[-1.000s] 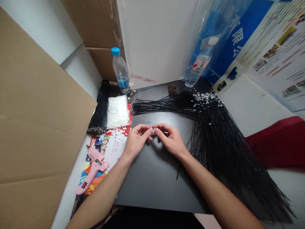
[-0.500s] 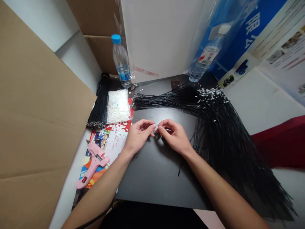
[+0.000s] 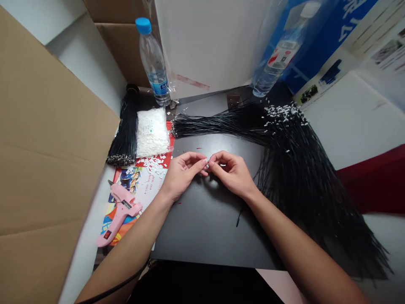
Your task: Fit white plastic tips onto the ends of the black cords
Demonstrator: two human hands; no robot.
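My left hand is closed in a pinch, with a small white plastic connector housing at its fingertips. Right against it, my right hand pinches what looks like the end of a thin black wire, mostly hidden by the fingers. The two sets of fingertips meet just above the dark table. Another white bit shows under my right fingers. A loose black wire end lies below my right wrist. Behind the hands stretches a bundle of black wires with metal-tipped ends at its left.
White-tipped black wires are heaped at right. At left are a bag of white pieces, loose white pieces, another wire bundle and a pink glue gun. Two bottles stand behind. Cardboard borders the left.
The head view has tilted and shifted slightly. My fingertips have drawn closer together, so the white housing and the wire tip between them show less than before.
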